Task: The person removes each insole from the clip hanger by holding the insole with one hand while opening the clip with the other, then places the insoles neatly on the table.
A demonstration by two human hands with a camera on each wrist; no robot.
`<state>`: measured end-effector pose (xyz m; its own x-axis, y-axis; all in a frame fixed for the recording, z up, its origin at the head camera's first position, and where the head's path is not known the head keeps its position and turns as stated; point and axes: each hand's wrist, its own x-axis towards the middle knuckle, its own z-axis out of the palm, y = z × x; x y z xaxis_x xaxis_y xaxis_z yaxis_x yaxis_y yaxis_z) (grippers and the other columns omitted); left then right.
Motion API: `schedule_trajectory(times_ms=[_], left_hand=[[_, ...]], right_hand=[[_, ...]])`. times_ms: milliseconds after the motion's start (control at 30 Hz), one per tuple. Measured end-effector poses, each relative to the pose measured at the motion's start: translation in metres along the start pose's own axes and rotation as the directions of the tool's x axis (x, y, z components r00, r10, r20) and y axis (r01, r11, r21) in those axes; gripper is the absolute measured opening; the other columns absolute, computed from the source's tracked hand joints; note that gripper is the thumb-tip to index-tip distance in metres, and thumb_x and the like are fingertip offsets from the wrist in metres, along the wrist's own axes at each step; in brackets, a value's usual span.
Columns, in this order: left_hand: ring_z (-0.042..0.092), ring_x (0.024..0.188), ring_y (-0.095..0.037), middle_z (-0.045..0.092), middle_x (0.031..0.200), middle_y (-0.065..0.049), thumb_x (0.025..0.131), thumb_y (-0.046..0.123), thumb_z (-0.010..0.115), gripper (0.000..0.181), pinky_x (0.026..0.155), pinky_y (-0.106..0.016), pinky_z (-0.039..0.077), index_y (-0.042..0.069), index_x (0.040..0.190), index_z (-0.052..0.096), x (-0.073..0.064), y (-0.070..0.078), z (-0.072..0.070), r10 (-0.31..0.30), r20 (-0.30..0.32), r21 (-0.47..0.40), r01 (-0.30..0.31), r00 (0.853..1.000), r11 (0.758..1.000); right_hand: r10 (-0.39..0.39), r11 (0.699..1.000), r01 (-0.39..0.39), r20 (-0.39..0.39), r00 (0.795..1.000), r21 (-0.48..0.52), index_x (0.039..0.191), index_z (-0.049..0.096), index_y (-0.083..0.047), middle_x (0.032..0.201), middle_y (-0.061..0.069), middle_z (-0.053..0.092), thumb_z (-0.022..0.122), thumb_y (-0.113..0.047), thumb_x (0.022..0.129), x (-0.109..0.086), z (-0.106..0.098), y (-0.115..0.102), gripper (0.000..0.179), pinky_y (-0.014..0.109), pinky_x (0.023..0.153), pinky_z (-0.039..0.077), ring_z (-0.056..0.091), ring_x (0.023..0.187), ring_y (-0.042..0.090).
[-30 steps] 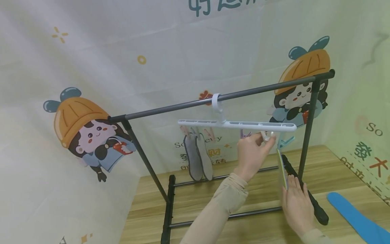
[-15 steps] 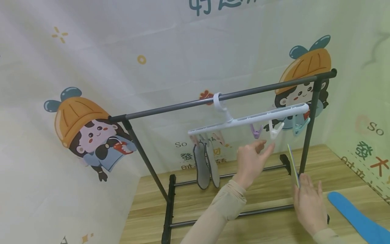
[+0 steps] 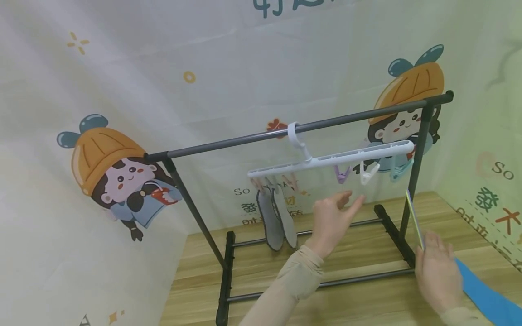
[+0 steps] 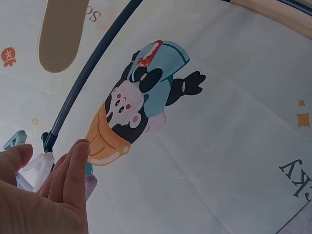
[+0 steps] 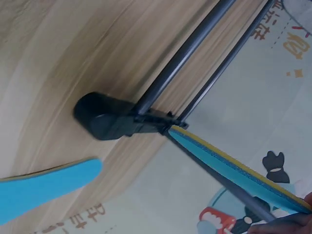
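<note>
Hanging from the rack's top bar, the white hanger has the person's left grip below its purple clip and white clip, released, fingers apart and holding nothing. Below the hanger's right end, the right grip grasps the lower end of a tilted blue-and-yellow insole. Two grey insoles hang under the hanger's left half; a blue insole lies on the worktop, lower right of the hanger.
</note>
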<state>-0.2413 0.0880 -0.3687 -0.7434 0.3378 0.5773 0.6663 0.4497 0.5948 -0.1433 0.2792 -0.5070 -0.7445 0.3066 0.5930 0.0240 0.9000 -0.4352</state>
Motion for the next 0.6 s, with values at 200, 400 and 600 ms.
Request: schedule_trajectory(times_ms=[200, 400, 600], left_hand=[[0.075, 0.093, -0.018, 0.073, 0.109, -0.014, 0.095, 0.036, 0.066, 0.038, 0.079, -0.011, 0.054, 0.003, 0.112, 0.072, -0.002, -0.003, -0.005, -0.001, 0.012, 0.011, 0.001, 1.0, 1.0], [0.074, 0.094, -0.018, 0.073, 0.109, -0.014, 0.094, 0.035, 0.068, 0.037, 0.079, -0.011, 0.054, 0.003, 0.112, 0.072, -0.004, -0.005, -0.009, -0.001, 0.004, 0.014, 0.001, 1.0, 1.0], [0.074, 0.094, -0.018, 0.073, 0.11, -0.013, 0.094, 0.038, 0.066, 0.04, 0.08, -0.012, 0.055, 0.004, 0.114, 0.072, -0.005, -0.007, -0.014, -0.029, 0.02, 0.017, 0.029, 0.999, 0.999]], right_hand=[[0.009, 0.999, -0.01, -0.006, 1.0, -0.042, 0.131, 0.04, 0.025, 0.124, 0.05, 0.044, 0.044, -0.002, 0.099, -0.003, -0.011, 0.021, 0.042, 0.072, 0.101, 0.034, 0.044, 0.114, 0.064], [0.081, 0.992, -0.076, 0.054, 0.995, -0.098, 0.134, 0.035, 0.025, 0.131, 0.047, 0.041, 0.042, -0.002, 0.1, -0.009, -0.022, 0.047, 0.045, 0.07, 0.107, 0.028, 0.04, 0.124, 0.061], [0.19, 0.97, -0.168, 0.119, 0.974, -0.173, 0.126, 0.04, 0.019, 0.119, 0.042, 0.045, 0.046, 0.001, 0.098, -0.016, -0.033, 0.064, 0.034, 0.071, 0.101, 0.033, 0.047, 0.108, 0.059]])
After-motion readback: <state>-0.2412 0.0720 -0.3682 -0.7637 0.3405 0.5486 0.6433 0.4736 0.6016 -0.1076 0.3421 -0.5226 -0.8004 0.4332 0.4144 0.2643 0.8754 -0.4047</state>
